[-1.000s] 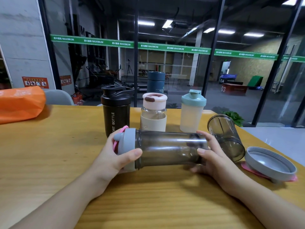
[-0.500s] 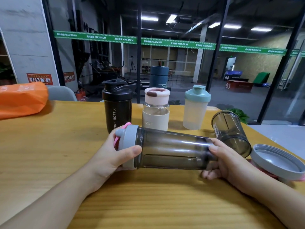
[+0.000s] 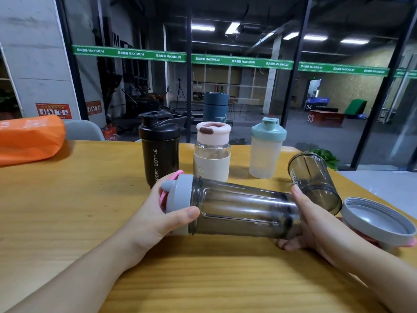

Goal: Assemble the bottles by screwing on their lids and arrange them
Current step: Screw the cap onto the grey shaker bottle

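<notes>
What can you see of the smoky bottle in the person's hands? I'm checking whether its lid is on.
The smoky grey bottle is see-through plastic with ribbed sides, and looks empty. It is held sideways just above the wooden table. A grey lid with a pink flip loop sits on its mouth, to the left; how tight it is cannot be told. The left hand grips the lid and the right hand grips the base.
</notes>
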Demonstrator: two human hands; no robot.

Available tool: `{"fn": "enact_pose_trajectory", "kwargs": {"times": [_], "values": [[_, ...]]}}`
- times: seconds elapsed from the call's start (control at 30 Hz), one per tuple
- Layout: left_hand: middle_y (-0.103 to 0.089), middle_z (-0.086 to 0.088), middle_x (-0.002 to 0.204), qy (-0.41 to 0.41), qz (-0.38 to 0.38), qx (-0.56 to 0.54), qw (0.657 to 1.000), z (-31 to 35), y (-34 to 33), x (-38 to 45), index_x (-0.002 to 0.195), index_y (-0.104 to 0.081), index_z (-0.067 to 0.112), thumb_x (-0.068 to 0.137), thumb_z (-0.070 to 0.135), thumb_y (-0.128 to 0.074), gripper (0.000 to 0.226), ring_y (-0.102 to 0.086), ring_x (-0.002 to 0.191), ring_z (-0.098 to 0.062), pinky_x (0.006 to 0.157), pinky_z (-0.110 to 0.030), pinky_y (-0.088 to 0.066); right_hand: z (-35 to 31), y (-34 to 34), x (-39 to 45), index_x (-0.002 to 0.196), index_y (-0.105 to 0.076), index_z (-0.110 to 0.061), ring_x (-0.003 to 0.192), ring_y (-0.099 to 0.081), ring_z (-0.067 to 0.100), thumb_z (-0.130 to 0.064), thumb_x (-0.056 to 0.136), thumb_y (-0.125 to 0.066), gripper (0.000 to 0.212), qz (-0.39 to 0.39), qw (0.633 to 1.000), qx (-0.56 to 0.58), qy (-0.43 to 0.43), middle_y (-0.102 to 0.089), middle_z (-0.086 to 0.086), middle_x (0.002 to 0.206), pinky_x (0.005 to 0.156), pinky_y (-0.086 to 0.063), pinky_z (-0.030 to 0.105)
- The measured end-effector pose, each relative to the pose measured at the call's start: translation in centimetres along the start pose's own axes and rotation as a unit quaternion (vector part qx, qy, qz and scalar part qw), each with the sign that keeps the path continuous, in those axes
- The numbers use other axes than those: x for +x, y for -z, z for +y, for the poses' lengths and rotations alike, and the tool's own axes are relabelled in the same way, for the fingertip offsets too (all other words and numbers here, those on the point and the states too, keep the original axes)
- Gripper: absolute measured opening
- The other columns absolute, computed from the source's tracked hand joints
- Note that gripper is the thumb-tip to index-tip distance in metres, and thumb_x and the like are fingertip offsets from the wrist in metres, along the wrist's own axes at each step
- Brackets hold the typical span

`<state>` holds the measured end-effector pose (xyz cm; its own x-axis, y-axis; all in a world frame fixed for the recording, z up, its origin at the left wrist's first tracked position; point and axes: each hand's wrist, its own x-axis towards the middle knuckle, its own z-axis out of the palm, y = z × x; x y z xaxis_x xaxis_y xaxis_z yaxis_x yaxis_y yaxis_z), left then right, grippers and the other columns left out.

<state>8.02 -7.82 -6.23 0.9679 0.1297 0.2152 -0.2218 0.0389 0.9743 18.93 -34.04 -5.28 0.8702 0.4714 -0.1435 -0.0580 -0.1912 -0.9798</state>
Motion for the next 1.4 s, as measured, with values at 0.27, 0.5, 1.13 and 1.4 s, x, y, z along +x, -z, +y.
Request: {"fn": "enact_pose_trajectory", "kwargs": {"times": [0.27, 0.5, 1.13, 1.4], "values": [[-0.059, 0.001, 0.123, 0.008, 0.002, -0.005, 1.000, 0.1, 0.2, 0.0, 0.116, -0.046, 0.058, 0.039, 0.036, -0.084, 0.088, -0.064, 0.108, -0.024, 0.089, -0.054, -0.053, 0.1, 1.6, -1.5, 0.121, -0.057, -0.047, 0.075, -0.065, 0.030, -0.039, 0.035, -0.095, 0.095, -0.141, 0.985, 0.021, 0.095, -0.068, 0.004, 0.109, 0.057, -0.053, 0.027], [-0.059, 0.003, 0.124, 0.029, 0.002, -0.013, 0.999, 0.4, 0.2, 0.1, 0.115, -0.046, 0.057, 0.031, 0.044, -0.089, 0.096, -0.065, 0.106, -0.025, 0.078, -0.047, -0.058, 0.0, 1.3, -1.5, 0.117, -0.057, -0.050, 0.081, -0.069, 0.029, -0.008, 0.064, -0.076, 0.070, -0.109, 0.980, -0.037, 0.160, -0.059, -0.008, 0.126, 0.064, -0.052, 0.025], [-0.057, -0.001, 0.124, 0.064, -0.003, -0.014, 0.998, 1.4, 0.2, 0.1, 0.118, -0.047, 0.047, 0.037, 0.044, -0.080, 0.088, -0.063, 0.105, -0.027, 0.063, -0.035, -0.057, -0.9, 1.0, -2.2, 0.124, -0.050, -0.037, 0.097, -0.069, 0.013, 0.003, 0.063, -0.074, 0.077, -0.108, 0.976, -0.053, 0.181, -0.066, -0.023, 0.113, 0.075, -0.055, 0.021], [-0.057, 0.003, 0.122, -0.024, -0.008, 0.030, 0.999, 1.5, 0.0, 0.0, 0.127, -0.041, 0.049, 0.030, 0.039, -0.087, 0.107, -0.064, 0.105, -0.020, 0.074, -0.038, -0.059, -0.3, 1.4, -1.5, 0.111, -0.067, -0.033, 0.055, -0.061, 0.025, -0.050, 0.036, -0.092, 0.081, -0.134, 0.981, 0.029, 0.139, -0.066, 0.019, 0.091, 0.046, -0.047, 0.023]]}}
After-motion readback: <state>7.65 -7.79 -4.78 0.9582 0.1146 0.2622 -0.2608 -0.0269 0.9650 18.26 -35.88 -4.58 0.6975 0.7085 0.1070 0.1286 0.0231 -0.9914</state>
